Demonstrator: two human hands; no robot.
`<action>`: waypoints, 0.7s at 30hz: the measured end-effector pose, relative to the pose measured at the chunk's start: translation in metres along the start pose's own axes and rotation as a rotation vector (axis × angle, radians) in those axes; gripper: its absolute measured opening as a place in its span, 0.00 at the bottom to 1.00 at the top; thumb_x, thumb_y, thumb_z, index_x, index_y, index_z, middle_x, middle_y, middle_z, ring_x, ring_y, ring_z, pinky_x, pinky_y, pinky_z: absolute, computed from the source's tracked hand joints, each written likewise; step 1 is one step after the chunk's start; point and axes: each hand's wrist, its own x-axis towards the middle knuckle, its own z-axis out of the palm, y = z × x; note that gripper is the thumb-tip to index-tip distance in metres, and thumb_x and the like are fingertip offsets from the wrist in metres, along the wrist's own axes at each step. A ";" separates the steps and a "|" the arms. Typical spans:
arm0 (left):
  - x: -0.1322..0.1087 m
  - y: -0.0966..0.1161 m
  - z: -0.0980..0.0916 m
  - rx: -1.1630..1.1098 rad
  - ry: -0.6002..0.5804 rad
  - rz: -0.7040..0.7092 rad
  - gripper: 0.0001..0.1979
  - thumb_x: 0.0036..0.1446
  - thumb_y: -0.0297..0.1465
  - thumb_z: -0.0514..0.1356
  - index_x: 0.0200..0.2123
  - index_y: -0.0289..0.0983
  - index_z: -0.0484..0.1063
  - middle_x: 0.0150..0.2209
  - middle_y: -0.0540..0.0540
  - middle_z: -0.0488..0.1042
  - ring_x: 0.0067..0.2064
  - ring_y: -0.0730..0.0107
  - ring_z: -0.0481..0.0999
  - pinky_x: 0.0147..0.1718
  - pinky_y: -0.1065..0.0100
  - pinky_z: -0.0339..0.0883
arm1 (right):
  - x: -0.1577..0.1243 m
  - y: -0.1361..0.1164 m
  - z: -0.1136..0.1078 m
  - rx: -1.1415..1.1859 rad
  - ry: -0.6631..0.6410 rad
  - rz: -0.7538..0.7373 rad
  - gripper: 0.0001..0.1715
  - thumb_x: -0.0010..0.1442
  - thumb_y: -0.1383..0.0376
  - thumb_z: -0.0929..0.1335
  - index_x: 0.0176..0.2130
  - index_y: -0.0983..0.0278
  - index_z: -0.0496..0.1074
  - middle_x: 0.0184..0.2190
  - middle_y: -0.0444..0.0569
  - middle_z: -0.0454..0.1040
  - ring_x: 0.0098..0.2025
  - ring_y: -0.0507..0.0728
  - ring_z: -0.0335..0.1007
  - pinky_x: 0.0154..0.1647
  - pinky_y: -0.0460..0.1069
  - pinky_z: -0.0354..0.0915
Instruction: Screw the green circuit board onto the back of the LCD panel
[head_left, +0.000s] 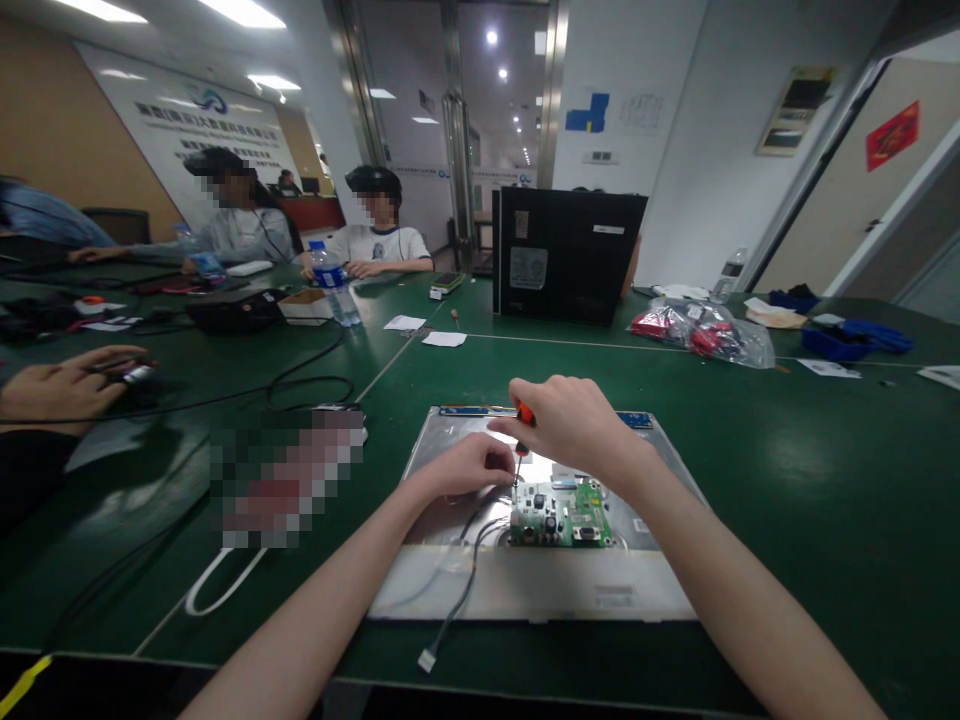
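My right hand (574, 425) grips a screwdriver (524, 413) with an orange and black handle. The screwdriver stands nearly upright, its tip down at the upper left corner of a green circuit board (551, 512). Close beside the tip is my left hand (472, 465), its thumb and fingers curled together; whatever they pinch is too small or hidden to make out. Under the board lies a flat metal-backed display panel (652, 585), flat on the table. A grey cable (471, 580) runs from the board's left side past the panel's front edge and ends in a white connector (427, 659).
A black computer case (570, 255) stands behind the panel. Bagged red parts (705, 330) and a blue tray (836, 342) lie back right. On the left are a blurred-out object (292, 480), a water bottle (334, 285) and a co-worker's hand (67, 385). Two people in headsets sit beyond.
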 end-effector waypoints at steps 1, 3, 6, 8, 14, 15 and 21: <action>0.000 0.000 0.000 0.003 -0.005 -0.004 0.03 0.46 0.29 0.61 0.24 0.34 0.73 0.22 0.51 0.71 0.27 0.71 0.69 0.28 0.71 0.61 | 0.001 0.000 0.001 -0.008 -0.003 0.011 0.18 0.62 0.52 0.59 0.37 0.61 0.67 0.26 0.48 0.73 0.27 0.54 0.66 0.24 0.48 0.43; 0.001 -0.002 0.001 -0.005 -0.012 -0.004 0.03 0.46 0.28 0.60 0.24 0.34 0.73 0.22 0.51 0.71 0.26 0.71 0.69 0.28 0.71 0.61 | 0.001 0.000 0.001 -0.004 -0.005 0.011 0.13 0.61 0.56 0.60 0.38 0.61 0.67 0.27 0.48 0.73 0.26 0.53 0.65 0.24 0.48 0.42; 0.001 -0.005 0.001 -0.028 -0.012 0.010 0.03 0.45 0.28 0.61 0.25 0.34 0.73 0.23 0.51 0.72 0.27 0.71 0.70 0.29 0.70 0.61 | -0.002 0.000 0.001 0.049 0.010 -0.033 0.11 0.57 0.60 0.63 0.40 0.62 0.65 0.28 0.47 0.74 0.26 0.52 0.62 0.23 0.48 0.42; 0.002 -0.007 0.002 -0.030 0.003 0.013 0.03 0.45 0.28 0.61 0.25 0.33 0.73 0.23 0.51 0.71 0.28 0.70 0.69 0.29 0.71 0.61 | -0.005 -0.001 0.000 0.080 0.023 -0.061 0.12 0.54 0.61 0.63 0.40 0.62 0.65 0.29 0.46 0.74 0.26 0.52 0.62 0.23 0.48 0.42; 0.001 -0.005 0.001 0.004 0.015 0.029 0.02 0.45 0.27 0.61 0.24 0.34 0.73 0.24 0.51 0.72 0.28 0.71 0.69 0.29 0.71 0.61 | -0.003 0.000 0.000 0.026 0.045 -0.036 0.14 0.58 0.54 0.62 0.37 0.62 0.67 0.26 0.48 0.72 0.25 0.53 0.62 0.23 0.48 0.41; 0.001 -0.004 0.001 0.008 0.009 0.032 0.02 0.45 0.27 0.61 0.24 0.34 0.73 0.24 0.51 0.72 0.28 0.71 0.69 0.29 0.71 0.61 | -0.002 0.000 0.001 0.010 0.044 -0.013 0.16 0.60 0.53 0.60 0.36 0.62 0.67 0.25 0.48 0.72 0.25 0.53 0.63 0.23 0.48 0.41; 0.001 -0.004 0.001 -0.031 0.002 0.023 0.02 0.45 0.26 0.61 0.23 0.34 0.72 0.23 0.51 0.72 0.27 0.71 0.69 0.29 0.71 0.61 | -0.002 0.000 0.001 0.036 0.023 -0.021 0.12 0.56 0.59 0.63 0.39 0.62 0.66 0.26 0.47 0.72 0.24 0.51 0.60 0.23 0.48 0.41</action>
